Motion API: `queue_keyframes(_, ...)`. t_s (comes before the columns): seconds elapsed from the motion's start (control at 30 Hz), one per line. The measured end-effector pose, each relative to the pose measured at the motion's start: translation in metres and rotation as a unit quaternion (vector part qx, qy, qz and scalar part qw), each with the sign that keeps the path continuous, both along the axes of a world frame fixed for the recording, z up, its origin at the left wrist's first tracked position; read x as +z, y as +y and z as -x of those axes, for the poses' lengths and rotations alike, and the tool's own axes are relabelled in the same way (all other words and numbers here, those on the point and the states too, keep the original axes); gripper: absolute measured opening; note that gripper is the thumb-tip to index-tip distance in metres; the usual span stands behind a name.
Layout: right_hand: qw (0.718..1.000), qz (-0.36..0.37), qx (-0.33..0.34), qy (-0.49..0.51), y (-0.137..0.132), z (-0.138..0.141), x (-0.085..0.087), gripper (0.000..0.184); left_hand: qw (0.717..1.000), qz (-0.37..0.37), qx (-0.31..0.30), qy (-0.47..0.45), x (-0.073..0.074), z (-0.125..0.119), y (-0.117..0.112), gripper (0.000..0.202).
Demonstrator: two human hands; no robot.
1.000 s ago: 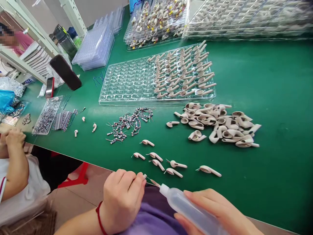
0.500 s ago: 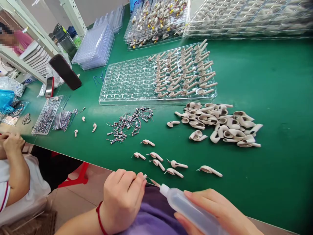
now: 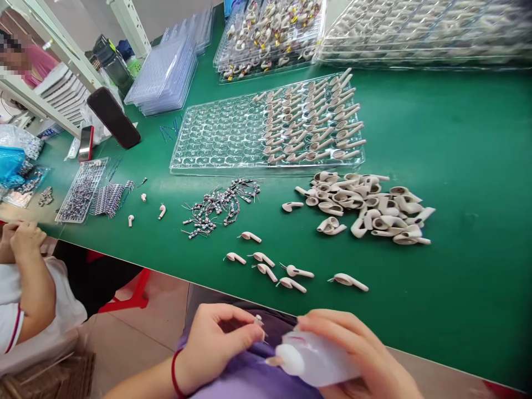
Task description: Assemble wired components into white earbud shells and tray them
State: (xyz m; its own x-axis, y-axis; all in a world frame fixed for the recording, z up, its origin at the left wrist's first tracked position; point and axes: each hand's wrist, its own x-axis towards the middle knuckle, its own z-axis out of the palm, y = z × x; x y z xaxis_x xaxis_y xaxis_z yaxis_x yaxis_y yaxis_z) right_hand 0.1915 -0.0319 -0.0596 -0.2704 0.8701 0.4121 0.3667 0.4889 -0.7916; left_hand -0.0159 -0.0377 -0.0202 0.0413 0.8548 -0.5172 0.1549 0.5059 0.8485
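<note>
My left hand is low in the middle of the view, fingers pinched on a tiny wired part. My right hand is wrapped round a clear squeeze bottle, whose nozzle now points back toward me, just below the pinched part. Both hands hover over my lap, short of the green table's near edge. On the table just beyond them lie several beige earbud shells with wires. A loose pile of beige shells sits further right. A heap of small wired components lies to its left.
A clear blister tray, partly filled with shells, lies behind the piles. Stacked trays stand at the back. A black phone leans at the left. Another person's hands work at the left edge beside a small parts tray.
The bottle has swung round, so its nozzle points toward me instead of at my left fingers. Both hands have dropped lower, and the view has tilted slightly.
</note>
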Motion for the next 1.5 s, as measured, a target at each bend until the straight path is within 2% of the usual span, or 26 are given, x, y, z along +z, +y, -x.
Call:
queue_keyframes(0.07,0.998,-0.061,-0.004,-0.007,0.004,0.009,-0.001,0.031,0.987,0.111,0.057,-0.097,-0.013,-0.004,-0.002,0.028)
queue_keyframes(0.17,0.993,-0.113,-0.018,-0.011,0.009,0.02,-0.002,0.03,0.976,0.138,0.107,-0.133,-0.029,-0.008,-0.003,0.034)
queue_keyframes(0.23,0.992,-0.124,-0.023,-0.02,0.01,0.024,-0.003,0.03,0.973,0.143,0.126,-0.133,-0.034,-0.009,-0.002,0.035)
queue_keyframes(0.53,0.99,-0.129,-0.036,-0.045,0.011,0.022,-0.001,0.032,0.962,0.156,0.155,-0.16,-0.027,-0.016,0.007,0.038)
queue_keyframes(1.27,0.989,-0.137,-0.046,-0.041,0.01,0.025,-0.002,0.032,0.953,0.111,0.199,-0.198,-0.029,-0.024,0.007,0.028)
queue_keyframes(1.4,0.986,-0.15,-0.058,-0.048,0.013,0.027,0.001,0.031,0.957,0.1,0.194,-0.19,-0.033,-0.024,0.007,0.029)
queue_keyframes(1.5,0.99,-0.124,-0.051,-0.045,0.012,0.022,0.001,0.032,0.974,0.083,0.141,-0.155,-0.027,-0.018,0.006,0.031)
